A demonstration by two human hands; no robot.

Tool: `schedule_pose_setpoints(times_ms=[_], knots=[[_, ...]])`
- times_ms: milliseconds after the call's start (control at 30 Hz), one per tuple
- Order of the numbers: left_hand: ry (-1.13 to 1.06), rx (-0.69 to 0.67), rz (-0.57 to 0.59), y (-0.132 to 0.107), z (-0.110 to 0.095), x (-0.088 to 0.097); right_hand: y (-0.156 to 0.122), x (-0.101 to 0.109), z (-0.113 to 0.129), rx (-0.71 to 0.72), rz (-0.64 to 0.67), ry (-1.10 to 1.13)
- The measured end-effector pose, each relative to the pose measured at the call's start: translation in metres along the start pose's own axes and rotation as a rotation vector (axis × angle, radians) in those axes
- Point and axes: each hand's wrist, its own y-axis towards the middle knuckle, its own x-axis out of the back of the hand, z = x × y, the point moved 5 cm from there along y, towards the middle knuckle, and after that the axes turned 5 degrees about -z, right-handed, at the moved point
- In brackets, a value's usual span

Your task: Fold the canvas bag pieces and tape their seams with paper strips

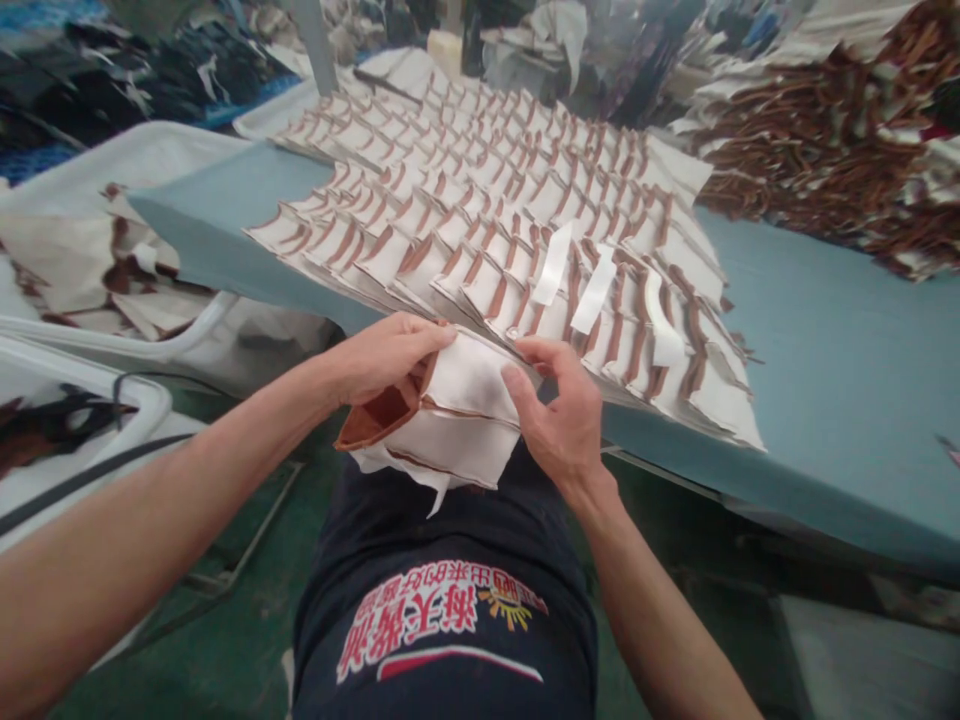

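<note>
Between my two hands is a sewn fabric piece (469, 385), off-white outside with brown, suede-like material showing at its open left end. My left hand (401, 360) grips its upper left edge, thumb on top and the fingers partly hidden inside or behind it. At the right end my right hand (559, 405) pinches the piece, thumb on the white face. A thin white strip hangs from its lower edge. Just beyond my hands, many similar white pieces with brown edges (465, 260) lie overlapping in rows, and loose white strips (555, 265) rest on them.
The rows lie on a blue-grey table (810, 340). Brown and white pieces are heaped in a tall stack (825, 140) at the back right. White plastic tubs (172, 145) with fabric pieces stand at left. A dark printed apron (450, 600) covers my front.
</note>
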Motion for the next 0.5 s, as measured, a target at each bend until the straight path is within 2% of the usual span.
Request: schedule_pose_setpoints(times_ms=[67,167,233,333,433,500], knots=[[-0.092,0.045,-0.051,0.007,0.0,0.005,-0.017,0.002,0.017,0.129,-0.009,-0.004],[-0.227,0.107,-0.099,0.012,-0.002,0.01,-0.047,-0.012,0.03,0.228,0.177,0.0],[-0.308,0.141,-0.126,0.013,-0.003,0.009,-0.063,-0.023,0.032,0.248,0.244,-0.059],[-0.41,0.168,-0.162,0.01,-0.004,0.002,-0.073,-0.035,0.033,0.237,0.206,-0.186],[-0.487,0.179,-0.167,0.007,-0.004,-0.007,-0.072,-0.042,0.035,0.215,0.137,-0.259],[-0.536,0.168,-0.157,0.006,-0.004,-0.013,-0.071,-0.048,0.036,0.214,0.138,-0.282]])
